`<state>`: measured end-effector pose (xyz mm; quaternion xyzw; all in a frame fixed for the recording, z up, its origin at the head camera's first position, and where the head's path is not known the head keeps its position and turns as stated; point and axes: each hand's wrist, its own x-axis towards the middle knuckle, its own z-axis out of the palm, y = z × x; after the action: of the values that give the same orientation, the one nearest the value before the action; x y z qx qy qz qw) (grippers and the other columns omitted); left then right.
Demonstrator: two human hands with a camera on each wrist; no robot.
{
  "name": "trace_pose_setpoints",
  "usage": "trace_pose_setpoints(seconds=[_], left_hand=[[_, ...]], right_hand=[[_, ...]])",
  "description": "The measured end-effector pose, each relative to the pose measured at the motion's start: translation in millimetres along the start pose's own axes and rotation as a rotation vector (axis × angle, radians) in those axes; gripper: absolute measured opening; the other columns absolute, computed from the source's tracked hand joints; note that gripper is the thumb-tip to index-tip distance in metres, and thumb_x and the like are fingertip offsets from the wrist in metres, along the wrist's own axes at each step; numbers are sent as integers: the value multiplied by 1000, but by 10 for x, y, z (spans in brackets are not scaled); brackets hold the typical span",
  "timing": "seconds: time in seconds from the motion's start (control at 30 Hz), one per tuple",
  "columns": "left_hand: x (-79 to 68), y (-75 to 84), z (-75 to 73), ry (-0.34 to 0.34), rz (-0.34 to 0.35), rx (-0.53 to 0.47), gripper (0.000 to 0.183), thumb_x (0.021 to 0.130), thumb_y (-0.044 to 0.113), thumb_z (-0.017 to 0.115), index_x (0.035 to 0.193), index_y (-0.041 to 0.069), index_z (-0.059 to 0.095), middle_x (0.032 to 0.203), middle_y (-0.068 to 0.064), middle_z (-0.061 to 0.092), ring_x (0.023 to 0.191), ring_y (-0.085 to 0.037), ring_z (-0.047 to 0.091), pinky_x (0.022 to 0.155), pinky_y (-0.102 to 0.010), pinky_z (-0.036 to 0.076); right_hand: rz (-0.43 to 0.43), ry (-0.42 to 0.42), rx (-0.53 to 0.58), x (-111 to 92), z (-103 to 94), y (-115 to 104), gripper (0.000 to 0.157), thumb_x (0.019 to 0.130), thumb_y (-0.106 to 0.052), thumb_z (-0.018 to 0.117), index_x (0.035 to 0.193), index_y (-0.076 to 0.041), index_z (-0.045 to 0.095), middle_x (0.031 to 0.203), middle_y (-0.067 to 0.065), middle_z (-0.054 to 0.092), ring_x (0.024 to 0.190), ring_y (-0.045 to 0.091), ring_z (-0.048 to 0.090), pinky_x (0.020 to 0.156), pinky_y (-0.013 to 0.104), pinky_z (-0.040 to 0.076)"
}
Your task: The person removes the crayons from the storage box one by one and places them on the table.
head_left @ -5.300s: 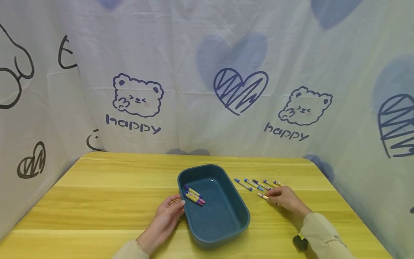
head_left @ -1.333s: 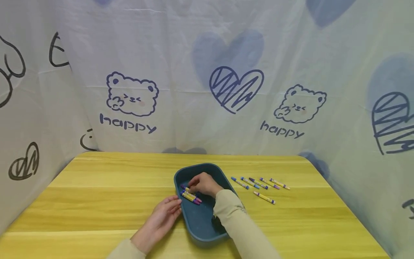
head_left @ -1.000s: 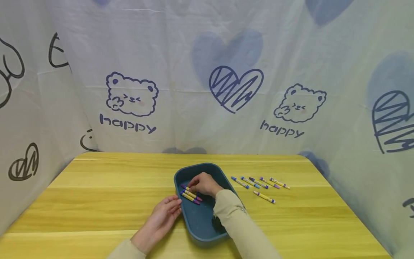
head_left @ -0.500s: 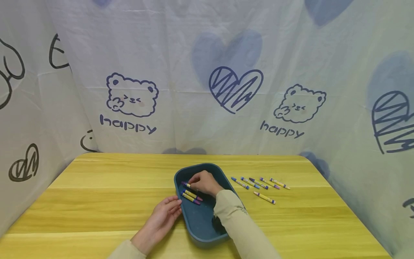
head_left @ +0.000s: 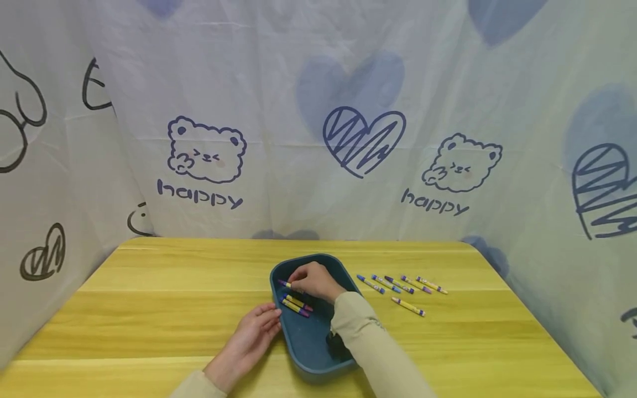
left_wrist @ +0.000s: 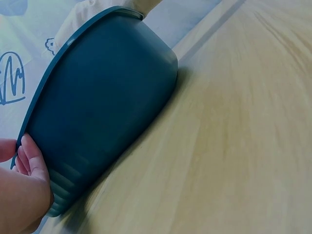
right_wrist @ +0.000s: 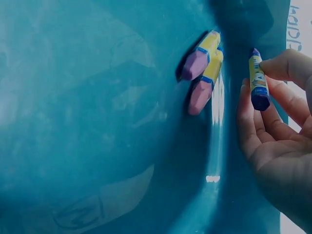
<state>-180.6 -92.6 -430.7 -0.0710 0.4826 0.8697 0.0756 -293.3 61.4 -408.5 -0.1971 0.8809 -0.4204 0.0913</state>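
Observation:
In the right wrist view my right hand pinches a purple-tipped crayon with a yellow wrapper between thumb and fingers, inside the dark teal bin. Two more crayons, a purple one and a pink one, lie side by side on the bin floor, apart from the held crayon. At the bin's left side my left hand grips the rim, as the left wrist view shows with fingers on both sides of the edge. The far end of the held crayon is hidden by fingers in the head view.
Right of the bin, several crayons lie in a row on the yellow wooden table, among them a blue one. A pale-tipped crayon sits nearer to me. A white printed cloth hangs behind the table.
My right hand has gone from the pale-tipped crayon on the table into the bin. It has drawn a purple-tipped crayon away from the other two. My left hand stays at the rim.

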Motion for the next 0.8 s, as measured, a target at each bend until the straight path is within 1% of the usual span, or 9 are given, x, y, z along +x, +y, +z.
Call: trace_pose_setpoints(seconds=[0.13,0.33,0.4,0.6,0.7,0.73,0.8], left_hand=[[9,-16,-5,-14,1,-7,9,96,-6,44,98,2,49,87,-3,52,80,-12,53,76,-23,47],[12,-19,-2,-11,13,-15,10,95,-6,44,99,2,48,87,-3,52,79,-11,53,76,-22,47],[12,-19,-2,-9,17,-14,10,95,-7,44,99,1,48,87,-3,52,79,-11,53,76,-22,47],[11,-16,-5,-6,11,-26,11,95,-7,44,98,2,49,86,-3,52,78,-11,53,75,-22,47],[23,-41,-42,-37,27,-27,10,94,-6,48,99,2,49,87,-3,52,79,-11,53,76,-22,47],[34,-57,-69,-67,40,-33,9,93,-3,52,100,2,49,88,-3,52,80,-11,53,76,-22,47],[57,-98,-127,-127,73,-35,15,91,3,61,101,3,49,89,-3,53,81,-11,54,77,-22,47]], right_hand=[[-27,-24,-36,-41,-71,-66,11,86,-8,68,94,-3,74,79,0,68,68,10,59,62,25,51],[-44,-40,-69,-84,-275,-183,13,88,-10,66,98,-4,73,82,0,67,70,13,59,62,26,50],[-46,-31,-75,-99,-356,-204,14,89,-10,66,99,-4,72,84,1,67,71,14,60,63,26,51],[-49,37,-86,-151,-622,-231,15,87,-10,67,99,-3,72,90,3,68,77,14,60,68,27,51],[-38,63,-91,-185,-758,-232,14,86,-10,67,98,-4,73,91,2,68,78,15,59,69,28,51],[-33,64,-89,-200,-802,-228,15,87,-10,67,99,-4,73,91,3,69,78,15,59,69,28,51],[-20,72,-93,-236,-872,-208,14,87,-10,67,98,-5,73,90,3,68,77,15,58,69,29,51]])
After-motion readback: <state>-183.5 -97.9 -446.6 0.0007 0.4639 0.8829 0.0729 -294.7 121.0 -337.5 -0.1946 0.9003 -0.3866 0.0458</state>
